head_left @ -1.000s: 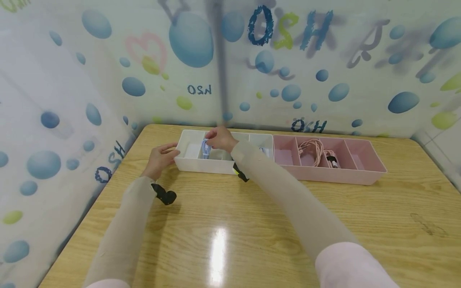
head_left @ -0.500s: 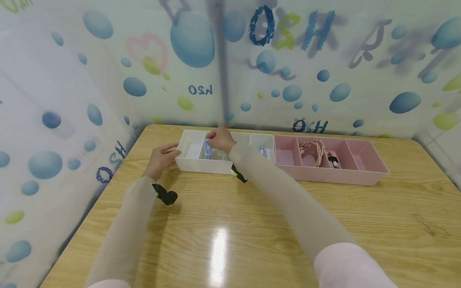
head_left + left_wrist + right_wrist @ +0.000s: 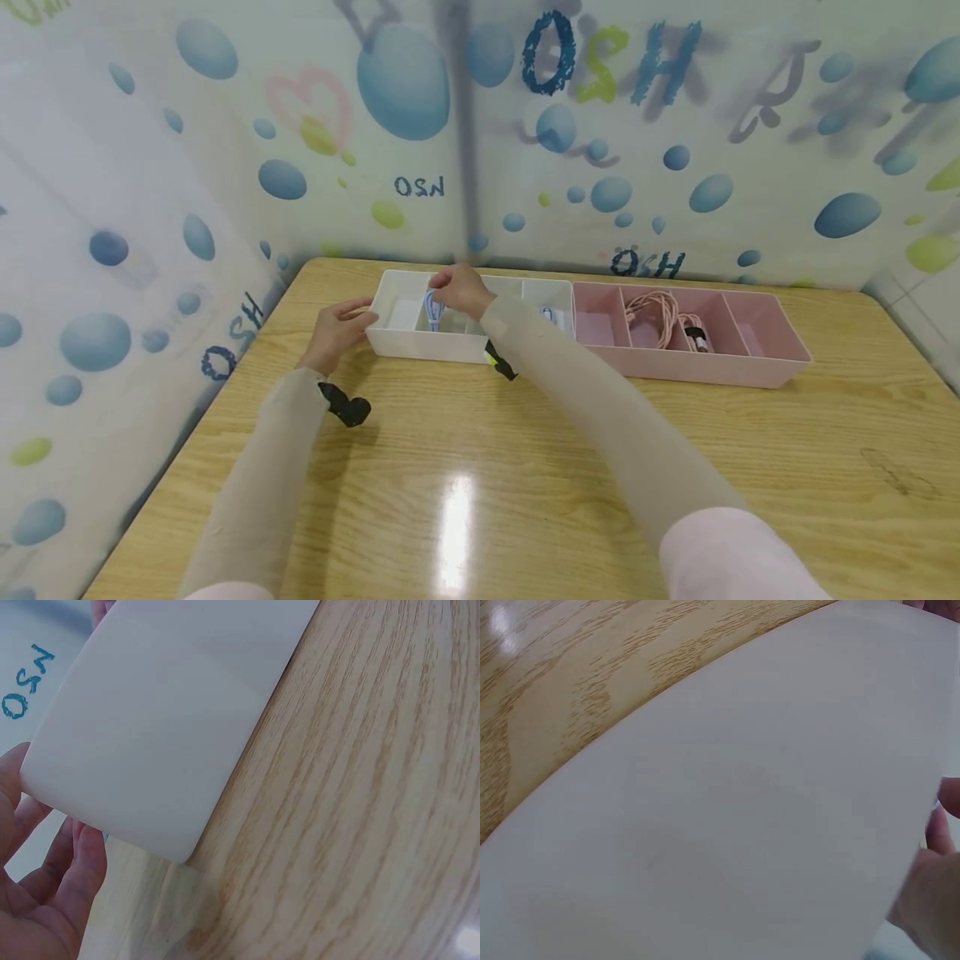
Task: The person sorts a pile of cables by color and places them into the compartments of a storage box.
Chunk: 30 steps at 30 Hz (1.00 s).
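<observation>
A long white divided box stands at the back of the table. My left hand rests at its left end, thumb at the corner of the rim and fingers along the end wall, as the left wrist view also shows. My right hand reaches over the box from the right and pinches the top of a light blue coiled cable. That cable hangs upright in the second compartment from the left. In the right wrist view the box's front wall fills most of the picture and hides the cable.
A pink divided box adjoins the white one on the right. It holds a coiled pink cable and a bundled cable with a black strap. A small white connector lies in the white box's right compartment. A patterned wall backs the table.
Both hands keep nearly the same place. The right hand keeps its pinch on the cable; the whole view drifts very slightly.
</observation>
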Motion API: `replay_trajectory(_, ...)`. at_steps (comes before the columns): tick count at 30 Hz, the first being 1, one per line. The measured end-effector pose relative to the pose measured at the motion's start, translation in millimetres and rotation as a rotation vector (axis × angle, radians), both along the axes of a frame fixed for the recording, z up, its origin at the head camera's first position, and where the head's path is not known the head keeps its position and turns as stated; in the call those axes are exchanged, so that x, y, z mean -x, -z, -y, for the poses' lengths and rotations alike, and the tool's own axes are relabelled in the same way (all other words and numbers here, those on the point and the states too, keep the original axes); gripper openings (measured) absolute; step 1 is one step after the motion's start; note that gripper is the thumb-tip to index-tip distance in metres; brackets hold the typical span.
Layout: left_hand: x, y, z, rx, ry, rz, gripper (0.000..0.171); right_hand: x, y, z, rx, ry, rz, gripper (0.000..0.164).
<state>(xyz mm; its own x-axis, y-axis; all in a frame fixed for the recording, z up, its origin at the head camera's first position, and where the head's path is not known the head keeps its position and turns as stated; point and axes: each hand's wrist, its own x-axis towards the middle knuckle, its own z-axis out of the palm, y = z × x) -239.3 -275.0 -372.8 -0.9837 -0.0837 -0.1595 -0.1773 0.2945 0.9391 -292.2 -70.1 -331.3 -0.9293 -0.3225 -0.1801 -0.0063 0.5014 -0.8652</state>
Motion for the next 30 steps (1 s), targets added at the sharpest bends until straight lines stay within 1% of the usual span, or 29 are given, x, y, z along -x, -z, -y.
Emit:
replay_trajectory(6, 0.1, 0.1, 0.1, -0.003, -0.004, -0.001, 0.046, -0.3, -4.1, 0.4, -0.011, -0.007, 0.025, 0.024)
replay_trajectory(13, -1.7, -3.2, 0.9, -0.011, 0.000, 0.007, 0.047, -2.3, -7.5, -0.7, -0.034, -0.042, -0.005, 0.024)
replay_trajectory(18, -1.8, -5.1, 0.4, -0.014, 0.004, 0.011, 0.048, -4.2, -9.4, -2.0, -0.034, -0.048, -0.014, 0.025)
replay_trajectory(23, -1.2, -5.2, -0.6, -0.009, -0.001, 0.012, 0.047, -4.6, -8.9, -2.8, -0.031, -0.046, -0.012, 0.025)
replay_trajectory(30, -0.6, -2.2, 0.3, -0.005, -0.008, 0.019, 0.047, -4.3, -6.6, -3.3, -0.032, -0.048, -0.012, 0.026)
